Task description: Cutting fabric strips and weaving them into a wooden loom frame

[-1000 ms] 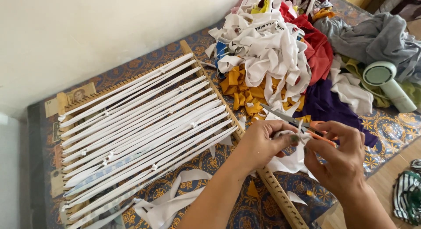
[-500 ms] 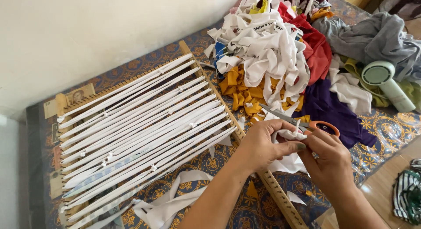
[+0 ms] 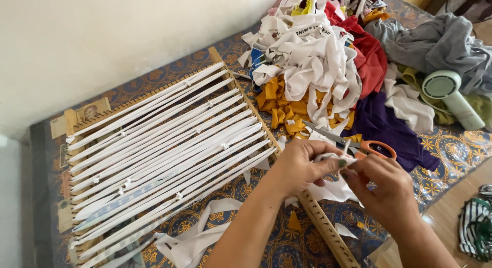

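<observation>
Both hands — left hand (image 3: 297,168), right hand (image 3: 384,191) — pinching a white strip (image 3: 330,157) between them, near the loom's (image 3: 164,155) right rail; strip running left–right, scissors (image 3: 353,142) just beyond.

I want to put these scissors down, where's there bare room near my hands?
Patterned cloth shows bare between the loose white strips and the frame's near rail, and right of the scissors, below the purple fabric. The fabric pile beyond is crowded.

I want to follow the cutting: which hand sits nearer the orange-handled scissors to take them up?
Probably the right hand: the scissors lie just beyond its knuckles. The left hand pinches the white strip farther from the handles.
</observation>
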